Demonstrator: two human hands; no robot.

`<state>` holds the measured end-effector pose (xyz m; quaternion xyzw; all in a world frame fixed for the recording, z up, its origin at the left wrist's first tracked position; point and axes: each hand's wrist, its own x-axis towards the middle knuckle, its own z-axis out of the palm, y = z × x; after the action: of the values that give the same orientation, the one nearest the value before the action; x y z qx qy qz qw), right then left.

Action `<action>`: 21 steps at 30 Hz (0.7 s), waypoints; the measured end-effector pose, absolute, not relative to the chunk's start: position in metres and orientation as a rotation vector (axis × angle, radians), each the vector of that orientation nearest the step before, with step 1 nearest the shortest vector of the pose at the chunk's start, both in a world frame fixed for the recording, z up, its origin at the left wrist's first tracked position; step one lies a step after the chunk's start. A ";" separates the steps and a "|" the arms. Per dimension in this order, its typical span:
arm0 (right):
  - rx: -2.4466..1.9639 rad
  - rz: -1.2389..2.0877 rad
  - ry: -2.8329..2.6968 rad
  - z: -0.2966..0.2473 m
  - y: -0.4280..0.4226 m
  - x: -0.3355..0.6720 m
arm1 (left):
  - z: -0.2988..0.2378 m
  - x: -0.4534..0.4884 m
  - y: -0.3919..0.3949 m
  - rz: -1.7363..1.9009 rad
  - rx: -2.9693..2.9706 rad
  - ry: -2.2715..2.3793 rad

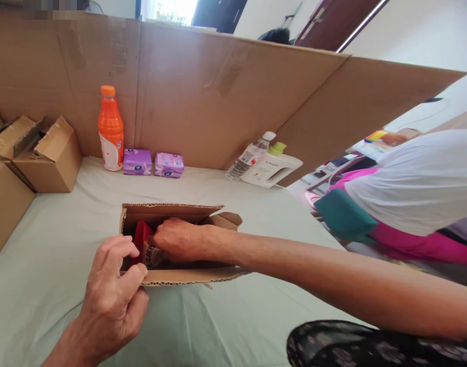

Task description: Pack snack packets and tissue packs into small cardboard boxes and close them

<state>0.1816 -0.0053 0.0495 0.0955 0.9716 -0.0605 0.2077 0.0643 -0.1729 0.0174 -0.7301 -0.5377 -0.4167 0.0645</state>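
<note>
An open cardboard box [195,276] stands on the pale green cloth in front of me. At its near left corner, my left hand [113,290] is closed on the rim, fingers bent over the edge. My right hand [180,239] reaches down into the box from the right, its fingers curled and their tips hidden. Just left of those fingers are a red item [141,235] and a brown item with a ridged pattern [152,256], both partly covered. What the right hand grips cannot be made out. A brown flap [226,220] sticks up at the box's right end.
An orange bottle [110,133] and two purple tissue packs [137,162] stand along a cardboard wall [187,97]. Farther right are a clear bottle [248,159] and a white jug [267,171]. Cardboard boxes [57,162] stand at left. A person [416,178] is at right.
</note>
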 end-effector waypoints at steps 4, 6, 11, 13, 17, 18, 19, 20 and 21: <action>0.327 -0.275 2.870 0.079 -0.002 0.220 | 0.016 0.061 -0.175 -1.225 -2.205 -1.620; 0.610 -0.390 3.212 0.087 -0.004 0.260 | 0.012 0.056 -0.178 -1.233 -2.172 -1.638; 1.828 -0.586 3.489 0.043 -0.010 0.353 | -0.005 0.047 -0.181 -1.317 -2.085 -1.766; 1.686 -0.902 3.467 0.014 -0.013 0.365 | -0.010 0.049 -0.179 -1.327 -2.100 -1.817; 1.034 -1.102 3.581 -0.024 -0.026 0.353 | -0.012 0.055 -0.172 -1.341 -2.048 -1.862; 0.939 -0.988 3.609 -0.028 -0.029 0.348 | -0.011 0.055 -0.170 -1.321 -2.041 -1.866; 0.875 -0.851 3.633 -0.029 -0.030 0.345 | -0.009 0.055 -0.169 -1.294 -2.043 -1.873; 0.847 -0.725 3.654 -0.029 -0.031 0.343 | -0.008 0.054 -0.168 -1.267 -2.046 -1.886; 0.850 -0.638 3.677 -0.028 -0.031 0.342 | -0.006 0.053 -0.167 -1.239 -2.048 -1.903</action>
<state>0.3417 -0.0306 -0.0276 0.2092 0.9047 -0.1570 -0.3364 0.0532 -0.1673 -0.0059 -0.6691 -0.6218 -0.4049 0.0419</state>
